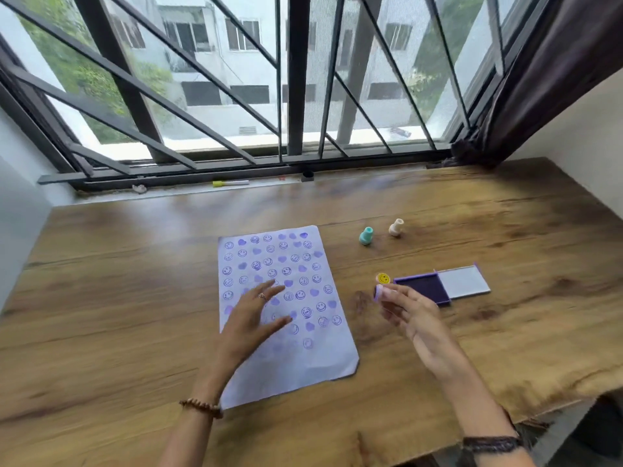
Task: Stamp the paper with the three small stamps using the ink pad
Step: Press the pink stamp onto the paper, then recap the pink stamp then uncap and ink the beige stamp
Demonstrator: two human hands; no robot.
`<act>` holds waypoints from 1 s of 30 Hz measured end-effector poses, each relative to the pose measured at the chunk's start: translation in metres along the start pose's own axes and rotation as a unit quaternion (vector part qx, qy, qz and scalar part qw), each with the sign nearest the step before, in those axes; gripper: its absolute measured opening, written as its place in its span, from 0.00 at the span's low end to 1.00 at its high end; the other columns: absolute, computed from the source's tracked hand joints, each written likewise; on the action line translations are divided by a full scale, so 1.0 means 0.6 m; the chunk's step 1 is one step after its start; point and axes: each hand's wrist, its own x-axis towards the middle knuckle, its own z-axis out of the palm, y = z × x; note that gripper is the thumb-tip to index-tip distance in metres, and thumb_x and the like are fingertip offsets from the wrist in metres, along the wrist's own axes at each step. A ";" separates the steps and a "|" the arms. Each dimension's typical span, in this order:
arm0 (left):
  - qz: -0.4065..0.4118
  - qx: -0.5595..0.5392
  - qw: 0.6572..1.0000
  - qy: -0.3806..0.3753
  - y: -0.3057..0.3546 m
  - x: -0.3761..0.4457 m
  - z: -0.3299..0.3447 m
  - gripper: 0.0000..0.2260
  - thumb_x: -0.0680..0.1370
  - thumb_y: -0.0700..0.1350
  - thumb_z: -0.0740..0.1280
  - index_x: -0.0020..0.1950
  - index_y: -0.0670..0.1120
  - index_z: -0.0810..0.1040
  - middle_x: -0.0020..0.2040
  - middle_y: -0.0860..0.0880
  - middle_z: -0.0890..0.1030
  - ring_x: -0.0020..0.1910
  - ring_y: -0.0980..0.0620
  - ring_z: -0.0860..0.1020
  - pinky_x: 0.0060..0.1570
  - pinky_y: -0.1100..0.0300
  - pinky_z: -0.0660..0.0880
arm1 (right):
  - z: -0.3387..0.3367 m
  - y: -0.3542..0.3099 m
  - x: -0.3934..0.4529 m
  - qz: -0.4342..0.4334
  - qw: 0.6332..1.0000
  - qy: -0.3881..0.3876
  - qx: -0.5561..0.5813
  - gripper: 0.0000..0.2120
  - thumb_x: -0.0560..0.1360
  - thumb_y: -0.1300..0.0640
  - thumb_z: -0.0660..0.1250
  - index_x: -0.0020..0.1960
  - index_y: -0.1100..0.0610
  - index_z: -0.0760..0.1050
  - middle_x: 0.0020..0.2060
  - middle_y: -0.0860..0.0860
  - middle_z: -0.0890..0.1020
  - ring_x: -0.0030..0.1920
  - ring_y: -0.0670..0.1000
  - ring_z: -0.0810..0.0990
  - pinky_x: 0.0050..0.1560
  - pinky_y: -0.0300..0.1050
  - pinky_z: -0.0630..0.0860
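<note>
A white paper (305,362) covered with several purple smiley and heart prints lies on the wooden table. My left hand (254,313) rests flat on it, fingers spread. My right hand (409,310) holds a small pink-purple stamp (378,292) in the air just right of the paper, its inked face turned left. The open purple ink pad (423,287) with its lid (463,282) slid to the right lies behind that hand. A yellow smiley cap (383,278) sits by the pad. A teal stamp (366,235) and a cream stamp (396,227) stand farther back.
The wooden table (135,298) ends at a barred window at the back and a wall on the right. A yellow-and-white marker (231,183) lies on the sill. A dark curtain (539,79) hangs at the right.
</note>
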 end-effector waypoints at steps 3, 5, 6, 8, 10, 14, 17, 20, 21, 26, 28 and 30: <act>0.012 -0.042 0.999 0.010 0.078 0.043 0.053 0.15 0.73 0.42 0.70 0.60 0.47 0.76 0.59 0.48 0.79 0.58 0.51 0.76 0.53 0.70 0.67 | -0.040 -0.026 0.015 -0.007 1.000 0.008 0.023 0.03 0.71 0.62 0.69 0.43 0.55 0.79 0.33 0.47 0.85 0.33 0.43 0.81 0.34 0.32 0.79; 0.041 -0.018 0.999 -0.013 0.122 0.081 0.099 0.13 0.74 0.40 0.68 0.59 0.46 0.77 0.56 0.45 0.81 0.54 0.48 0.78 0.46 0.70 0.67 | -0.063 -0.039 0.028 -0.011 0.999 0.014 0.037 0.04 0.72 0.64 0.67 0.43 0.56 0.79 0.30 0.47 0.84 0.30 0.43 0.80 0.32 0.32 0.78; 0.056 0.002 0.998 -0.031 0.140 0.100 0.123 0.14 0.74 0.40 0.67 0.60 0.45 0.76 0.57 0.44 0.80 0.54 0.47 0.78 0.48 0.67 0.68 | -0.073 -0.044 0.033 -0.014 0.999 0.014 0.044 0.04 0.72 0.65 0.67 0.43 0.58 0.78 0.30 0.48 0.84 0.29 0.43 0.80 0.31 0.32 0.78; 0.081 0.058 0.993 -0.071 0.163 0.137 0.165 0.16 0.75 0.39 0.66 0.63 0.44 0.74 0.61 0.43 0.78 0.57 0.45 0.76 0.54 0.59 0.70 | -0.090 -0.049 0.045 -0.020 0.998 0.008 0.052 0.04 0.72 0.66 0.67 0.43 0.59 0.78 0.30 0.48 0.84 0.30 0.43 0.81 0.32 0.32 0.79; 0.088 0.125 0.983 -0.097 0.174 0.167 0.195 0.17 0.76 0.41 0.65 0.65 0.44 0.71 0.63 0.41 0.75 0.59 0.43 0.75 0.58 0.52 0.71 | -0.106 -0.051 0.055 -0.022 0.999 0.000 0.046 0.04 0.72 0.66 0.67 0.43 0.59 0.78 0.30 0.48 0.84 0.31 0.43 0.81 0.33 0.32 0.79; 0.064 0.173 0.977 -0.109 0.179 0.187 0.220 0.13 0.75 0.42 0.64 0.59 0.41 0.75 0.57 0.38 0.75 0.54 0.39 0.76 0.53 0.46 0.73 | -0.131 -0.050 0.069 -0.019 0.999 -0.007 0.035 0.04 0.72 0.65 0.67 0.42 0.59 0.79 0.30 0.49 0.85 0.32 0.44 0.82 0.34 0.33 0.80; 0.042 0.113 0.991 -0.061 0.180 0.183 0.231 0.09 0.73 0.40 0.67 0.52 0.38 0.77 0.50 0.38 0.77 0.48 0.40 0.77 0.48 0.47 0.74 | -0.141 -0.044 0.081 -0.027 1.000 -0.007 0.001 0.04 0.71 0.65 0.68 0.41 0.58 0.80 0.33 0.51 0.84 0.37 0.47 0.81 0.39 0.37 0.80; -0.062 -0.076 0.995 0.017 0.188 0.169 0.235 0.04 0.72 0.41 0.70 0.45 0.43 0.79 0.41 0.48 0.79 0.39 0.53 0.77 0.40 0.64 0.75 | -0.140 -0.036 0.094 -0.063 0.996 -0.009 -0.068 0.04 0.70 0.64 0.70 0.40 0.56 0.81 0.36 0.51 0.84 0.42 0.48 0.81 0.46 0.40 0.78; -0.103 -0.155 0.982 0.021 0.194 0.164 0.234 0.03 0.72 0.41 0.71 0.44 0.45 0.79 0.39 0.51 0.79 0.37 0.57 0.76 0.38 0.70 0.73 | -0.136 -0.036 0.097 -0.080 0.992 -0.012 -0.095 0.04 0.69 0.63 0.71 0.39 0.55 0.81 0.36 0.49 0.84 0.42 0.46 0.81 0.45 0.38 0.77; -0.143 -0.353 0.923 -0.051 0.204 0.147 0.225 0.07 0.75 0.35 0.65 0.48 0.45 0.79 0.32 0.58 0.83 0.35 0.65 0.79 0.37 0.73 0.75 | -0.116 -0.039 0.111 -0.149 0.969 -0.041 -0.192 0.09 0.68 0.63 0.73 0.39 0.49 0.81 0.35 0.42 0.85 0.40 0.38 0.82 0.40 0.27 0.74; -0.148 -0.393 0.906 -0.056 0.204 0.144 0.223 0.07 0.75 0.34 0.63 0.50 0.41 0.79 0.32 0.56 0.83 0.34 0.63 0.80 0.38 0.72 0.76 | -0.116 -0.038 0.113 -0.156 0.964 -0.046 -0.212 0.10 0.68 0.63 0.73 0.40 0.48 0.81 0.39 0.43 0.85 0.43 0.39 0.82 0.43 0.29 0.75; -0.156 -0.417 0.894 -0.054 0.205 0.145 0.221 0.08 0.75 0.33 0.63 0.52 0.37 0.78 0.32 0.54 0.84 0.33 0.61 0.80 0.38 0.72 0.77 | -0.117 -0.039 0.113 -0.159 0.962 -0.050 -0.218 0.10 0.67 0.62 0.73 0.43 0.48 0.81 0.42 0.46 0.86 0.46 0.42 0.83 0.47 0.34 0.76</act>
